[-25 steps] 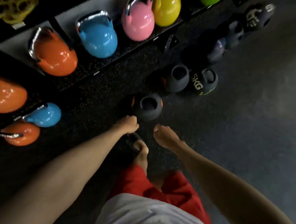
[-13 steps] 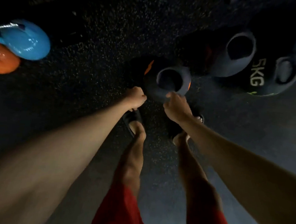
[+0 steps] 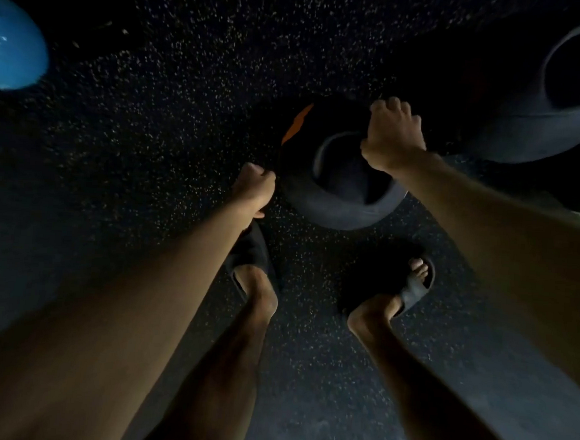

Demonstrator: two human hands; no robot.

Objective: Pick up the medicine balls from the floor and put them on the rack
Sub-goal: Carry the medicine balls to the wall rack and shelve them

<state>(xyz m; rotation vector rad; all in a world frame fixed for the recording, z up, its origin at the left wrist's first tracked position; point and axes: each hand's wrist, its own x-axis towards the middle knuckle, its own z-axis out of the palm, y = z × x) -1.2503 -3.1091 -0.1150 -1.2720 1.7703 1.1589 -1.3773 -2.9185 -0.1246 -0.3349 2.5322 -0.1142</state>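
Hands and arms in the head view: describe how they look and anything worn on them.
The left hand and right hand are bare: no gloves, rings, watch or wristbands show. The left forearm and right forearm carry no sleeves up to the picture's edge. The light is dim, so small marks could go unseen.

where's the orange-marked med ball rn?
Medicine ball: head view, centre-right on the floor, just ahead of the feet; right hand grips it, left hand beside it.
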